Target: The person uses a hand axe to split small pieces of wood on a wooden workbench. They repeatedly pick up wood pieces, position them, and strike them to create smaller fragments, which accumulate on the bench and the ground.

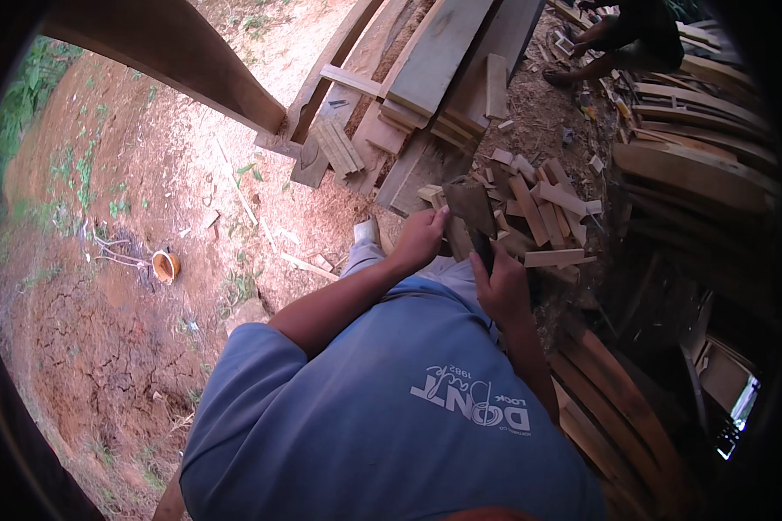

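The right hand (502, 285) curled its fingers around the black handle (481, 250) of a broad-bladed hand tool (473, 217) near scattered wood offcuts (528, 211); the left hand (420, 240) was by the blade (466, 201), fingers bunched, but what they pinched I could not tell

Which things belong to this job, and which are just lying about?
Apparently in use:
broad-bladed tool, held in the right hand
left hand, close to its blade

Seemingly lying about:
orange container
short wood pieces
curved timbers
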Motion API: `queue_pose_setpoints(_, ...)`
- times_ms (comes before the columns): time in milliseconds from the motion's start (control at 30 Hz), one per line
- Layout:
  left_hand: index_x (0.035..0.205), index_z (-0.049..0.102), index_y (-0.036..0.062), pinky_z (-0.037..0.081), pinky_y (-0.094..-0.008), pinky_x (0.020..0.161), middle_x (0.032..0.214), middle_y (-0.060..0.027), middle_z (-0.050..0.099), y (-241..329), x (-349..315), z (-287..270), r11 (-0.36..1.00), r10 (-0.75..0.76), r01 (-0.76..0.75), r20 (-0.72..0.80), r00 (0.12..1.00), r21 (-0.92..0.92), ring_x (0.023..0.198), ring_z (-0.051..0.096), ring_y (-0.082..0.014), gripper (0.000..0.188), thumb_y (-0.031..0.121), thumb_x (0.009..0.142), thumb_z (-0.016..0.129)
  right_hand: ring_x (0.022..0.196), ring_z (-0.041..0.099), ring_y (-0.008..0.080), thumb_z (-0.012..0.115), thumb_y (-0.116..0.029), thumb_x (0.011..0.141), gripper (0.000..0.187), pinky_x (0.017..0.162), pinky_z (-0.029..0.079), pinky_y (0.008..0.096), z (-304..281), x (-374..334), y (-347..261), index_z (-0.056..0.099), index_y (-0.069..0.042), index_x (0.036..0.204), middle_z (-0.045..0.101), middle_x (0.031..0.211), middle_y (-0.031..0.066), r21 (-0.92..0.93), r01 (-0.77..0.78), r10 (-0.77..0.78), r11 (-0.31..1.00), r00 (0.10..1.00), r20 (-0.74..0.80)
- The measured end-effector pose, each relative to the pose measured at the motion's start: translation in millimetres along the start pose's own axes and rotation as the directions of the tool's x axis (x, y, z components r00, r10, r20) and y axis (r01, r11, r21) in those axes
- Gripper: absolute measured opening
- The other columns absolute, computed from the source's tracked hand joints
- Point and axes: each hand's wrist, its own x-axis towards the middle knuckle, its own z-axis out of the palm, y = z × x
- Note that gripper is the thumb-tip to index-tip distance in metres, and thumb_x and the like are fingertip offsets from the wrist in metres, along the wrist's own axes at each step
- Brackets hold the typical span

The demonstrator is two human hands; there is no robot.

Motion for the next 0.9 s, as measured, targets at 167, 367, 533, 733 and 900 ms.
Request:
queue_pose_setpoints(167, 0.115, 0.063, -0.0085, 0.066, -0.0429, 0.081, 0.103, -0.0205, 0.072, 20, -9, 1, 0.988, -0.127, 0.133, 0.084, 0.988, -0.081, 0.088, 0.077, -0.0326, 0.048, 0.032, 0.114, 0.037, 0.083, 0.069, 0.0504, 0.063, -0.032, 0.101, 0.037, 0.072, 0.055, 0.0555, 7, 5, 10, 0.062, 0.004, 0.112, 0.069, 0.087, 0.0295, -0.164, -0.035, 0.049, 0.986, 0.995, 0.082)
queue_pose_setpoints(367, 0.101, 0.067, -0.0082, 0.064, -0.0383, 0.065, 0.087, -0.016, 0.072, 13, -6, 0, 0.995, -0.053, 0.054, 0.011, 0.999, -0.087, 0.072, 0.074, -0.0254, 0.049, 0.035, 0.112, 0.045, 0.083, 0.069, 0.0502, 0.061, -0.032, 0.102, 0.037, 0.072, 0.055, 0.0555, 4, 4, 0, 0.062, 0.003, 0.112, 0.07, 0.087, 0.0289, -0.052, 0.013, -0.014, 0.999, 1.0, -0.009)
queue_pose_setpoints(533, 0.103, 0.066, -0.0096, 0.065, -0.0392, 0.065, 0.09, -0.0182, 0.072, 33, -15, 2, 0.977, -0.112, 0.116, 0.032, 0.993, -0.179, 0.073, 0.076, -0.0283, 0.052, 0.037, 0.112, 0.046, 0.083, 0.07, 0.0495, 0.062, -0.031, 0.102, 0.036, 0.071, 0.055, 0.0554, 13, 12, 11, 0.062, 0.002, 0.114, 0.07, 0.087, 0.0277, -0.18, -0.013, 0.023, 0.984, 0.998, 0.057)
queue_pose_setpoints(733, 0.106, 0.065, -0.0109, 0.065, -0.04, 0.067, 0.091, -0.019, 0.072, 37, -16, 2, 0.976, -0.115, 0.117, 0.026, 0.993, -0.181, 0.075, 0.076, -0.0295, 0.053, 0.038, 0.112, 0.046, 0.079, 0.069, 0.0492, 0.062, -0.033, 0.102, 0.035, 0.069, 0.055, 0.0552, 2, 6, -1, 0.062, 0.001, 0.111, 0.07, 0.085, 0.027, -0.025, 0.009, -0.01, 1.0, 0.999, -0.049)
queue_pose_setpoints(900, 0.106, 0.066, -0.0104, 0.066, -0.0404, 0.068, 0.091, -0.0184, 0.072, 33, -13, 0, 0.966, -0.118, 0.125, 0.046, 0.992, -0.226, 0.076, 0.076, -0.0286, 0.052, 0.038, 0.111, 0.047, 0.084, 0.069, 0.0491, 0.064, -0.031, 0.101, 0.035, 0.074, 0.055, 0.0547, 11, 11, 0, 0.063, 0.002, 0.112, 0.07, 0.087, 0.0269, -0.186, -0.052, 0.066, 0.981, 0.995, 0.069)
